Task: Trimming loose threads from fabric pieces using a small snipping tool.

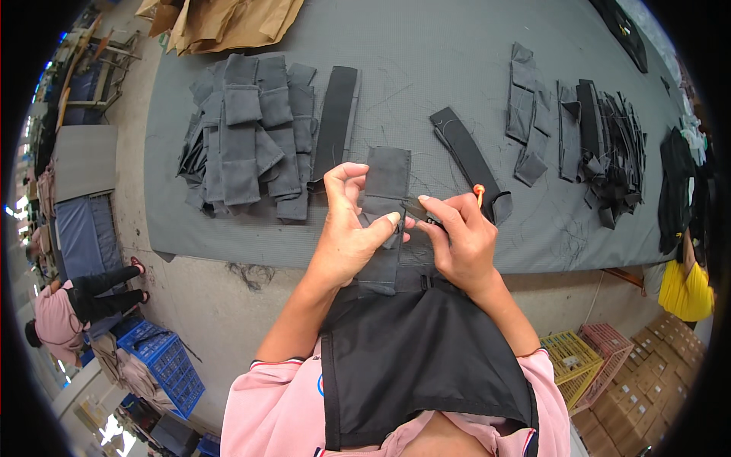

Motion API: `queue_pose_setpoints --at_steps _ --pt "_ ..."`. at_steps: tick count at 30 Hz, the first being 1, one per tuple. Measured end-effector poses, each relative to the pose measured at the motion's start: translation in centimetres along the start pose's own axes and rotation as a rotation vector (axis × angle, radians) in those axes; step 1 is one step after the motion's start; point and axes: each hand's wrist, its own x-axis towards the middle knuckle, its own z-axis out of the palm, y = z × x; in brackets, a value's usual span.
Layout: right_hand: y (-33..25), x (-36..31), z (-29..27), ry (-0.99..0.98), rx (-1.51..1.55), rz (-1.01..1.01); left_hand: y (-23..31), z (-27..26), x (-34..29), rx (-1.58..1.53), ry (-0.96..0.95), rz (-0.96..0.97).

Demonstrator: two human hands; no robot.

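**Grey cloth strip (388,171) held up at the near edge of the counter (426,68)**

Dull grey and strewn with loose threads (567,242), the counter spreads across the view. Toward its left side sits a heap of grey strips (242,175), layered over one another, with crumpled brown paper (232,27) at the far edge beyond. A bundle of dark strips (618,145) lies toward the right end, folded grey pieces (521,110) just beside it. Nearer the middle, a straight black band (336,114) lies close to the heap, and a curved black band (464,152) lies aslant.

Of the hands, the left hand (346,228) is half closed on the cloth strip, thumb across its front. The right hand (466,232) pinches a small dark tool (415,209) at the strip's right edge; whether its tip touches cannot be told. An orange knob (478,189) shows above the knuckles.
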Motion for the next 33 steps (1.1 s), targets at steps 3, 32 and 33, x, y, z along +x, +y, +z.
queue_pose_setpoints --at_steps 3,32,33 --pt "-0.1 0.2 -0.1 0.010 -0.122 -0.078 -0.1 0.0 0.0 0.019 0.006 0.010" --pt "-0.9 -0.2 -0.4 0.016 -0.182 -0.049 -0.7 0.5 0.0 0.151 0.041 0.025" --pt "-0.9 -0.3 -0.4 0.016 -0.183 -0.050 -0.7 0.4 0.0 0.158 0.044 0.023"
